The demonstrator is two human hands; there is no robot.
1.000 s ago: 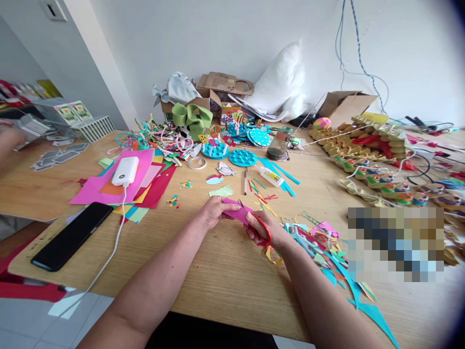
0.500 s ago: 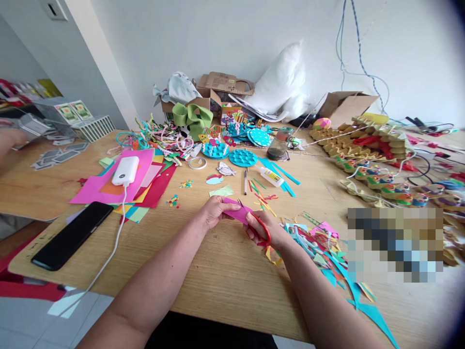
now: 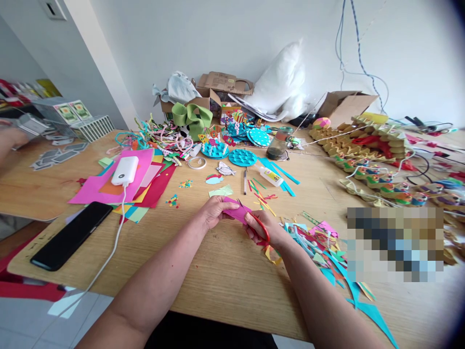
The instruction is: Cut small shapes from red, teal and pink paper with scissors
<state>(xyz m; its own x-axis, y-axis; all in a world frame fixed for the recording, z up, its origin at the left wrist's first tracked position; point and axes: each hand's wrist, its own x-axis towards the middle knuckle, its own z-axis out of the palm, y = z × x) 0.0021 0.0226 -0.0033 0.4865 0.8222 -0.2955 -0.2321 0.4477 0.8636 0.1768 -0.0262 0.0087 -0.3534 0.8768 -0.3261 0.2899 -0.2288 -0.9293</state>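
Here's the bright pink paper strip, right between my hands, long axis slanting down left to right! My left hand pinches its upper end; my right hand, at the lower, grips red-handled metal scissors, blades pointing leftward.

A plain pale wall rises behind the wooden table, meeting a lighter column at left; beyond that, a white switch plate sits high up. Bluish cables hang at right. A second tabletop stands just beside the first. Pale floor tiles and red furniture show below.
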